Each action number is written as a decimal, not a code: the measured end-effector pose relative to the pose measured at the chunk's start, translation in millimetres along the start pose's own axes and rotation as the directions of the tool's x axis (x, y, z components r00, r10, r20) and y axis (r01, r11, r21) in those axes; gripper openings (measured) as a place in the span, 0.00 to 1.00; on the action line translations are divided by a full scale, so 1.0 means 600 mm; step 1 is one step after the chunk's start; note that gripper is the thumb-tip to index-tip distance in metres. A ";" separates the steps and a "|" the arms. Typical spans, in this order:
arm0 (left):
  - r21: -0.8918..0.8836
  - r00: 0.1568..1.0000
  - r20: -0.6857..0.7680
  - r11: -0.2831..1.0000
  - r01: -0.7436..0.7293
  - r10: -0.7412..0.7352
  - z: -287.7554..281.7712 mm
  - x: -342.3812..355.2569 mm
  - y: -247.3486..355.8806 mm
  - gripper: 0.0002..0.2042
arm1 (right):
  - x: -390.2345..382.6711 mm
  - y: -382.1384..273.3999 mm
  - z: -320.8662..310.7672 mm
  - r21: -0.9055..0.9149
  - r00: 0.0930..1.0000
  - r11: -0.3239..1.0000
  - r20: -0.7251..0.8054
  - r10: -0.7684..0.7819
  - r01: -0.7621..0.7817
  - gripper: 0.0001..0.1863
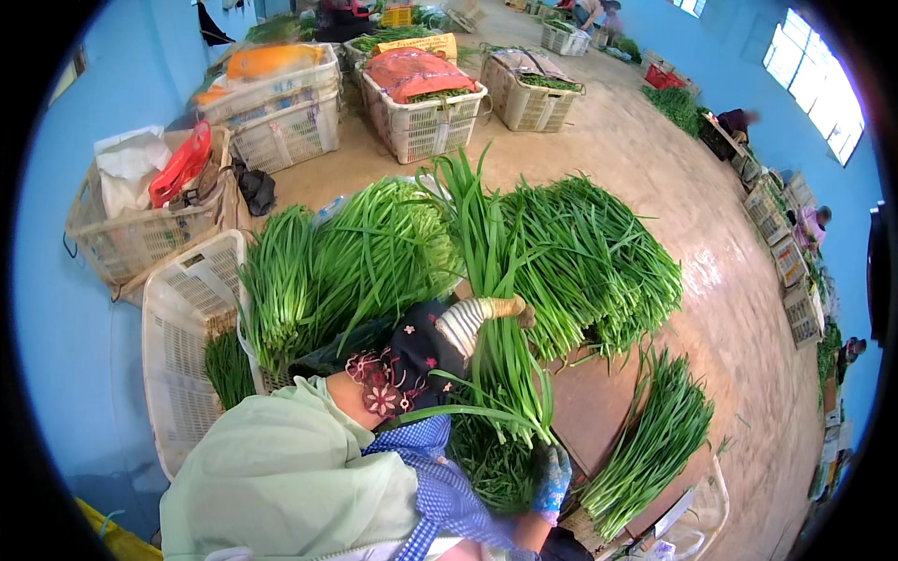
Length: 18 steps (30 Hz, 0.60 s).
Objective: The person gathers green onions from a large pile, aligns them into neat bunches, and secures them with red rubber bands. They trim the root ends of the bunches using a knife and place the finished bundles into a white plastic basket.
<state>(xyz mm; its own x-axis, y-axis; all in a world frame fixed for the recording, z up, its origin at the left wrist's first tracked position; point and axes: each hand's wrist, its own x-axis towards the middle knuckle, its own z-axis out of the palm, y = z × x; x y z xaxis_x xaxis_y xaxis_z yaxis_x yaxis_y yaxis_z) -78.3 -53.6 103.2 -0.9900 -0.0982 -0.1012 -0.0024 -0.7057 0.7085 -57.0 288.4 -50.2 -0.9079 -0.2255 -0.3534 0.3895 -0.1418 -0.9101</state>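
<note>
My left hand [505, 313], in a striped glove below a dark flowered cuff, grips an upright bunch of long green leafy stalks [496, 374], like garlic chives. Its pale ends reach down to my right hand [552, 481], in a blue patterned glove, whose fingers pinch at those ends. Large heaps of the greens [365, 252] [599, 262] lie behind the bunch, and loose leaves [486, 477] lie below it. Another pile [645, 439] rests at the right on a brown board [589, 402].
A white basket [178, 346] stands at my left, with more loaded baskets [421, 122] [533, 98] behind. The concrete floor [730, 309] runs along the right to co-workers [809, 229] [734, 126] beside crates by the blue wall. Another person [589, 14] is at the back.
</note>
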 end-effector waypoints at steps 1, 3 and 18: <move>-0.019 0.999 -0.026 1.000 -0.019 0.018 0.001 -0.002 -0.002 0.13 | -0.002 0.000 0.002 0.017 1.000 1.000 0.001 -0.007 0.007 0.15; -0.055 0.996 -0.076 0.997 -0.053 0.048 -0.002 -0.002 -0.010 0.13 | -0.007 -0.002 0.008 0.055 1.000 0.998 -0.002 -0.020 0.020 0.16; 0.368 0.762 0.584 0.745 -0.555 0.279 0.229 0.018 0.021 0.09 | -0.033 -0.082 0.016 -0.333 0.981 0.924 0.016 -0.196 0.190 0.15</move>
<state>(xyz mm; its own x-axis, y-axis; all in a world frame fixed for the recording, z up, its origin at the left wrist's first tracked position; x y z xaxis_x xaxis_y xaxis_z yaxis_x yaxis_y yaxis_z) -108.5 32.9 206.9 -0.8376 0.1379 0.5286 0.4962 -0.2131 0.8417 -56.6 290.4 3.8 -0.9640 -0.2084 -0.1651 0.1359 0.1473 -0.9797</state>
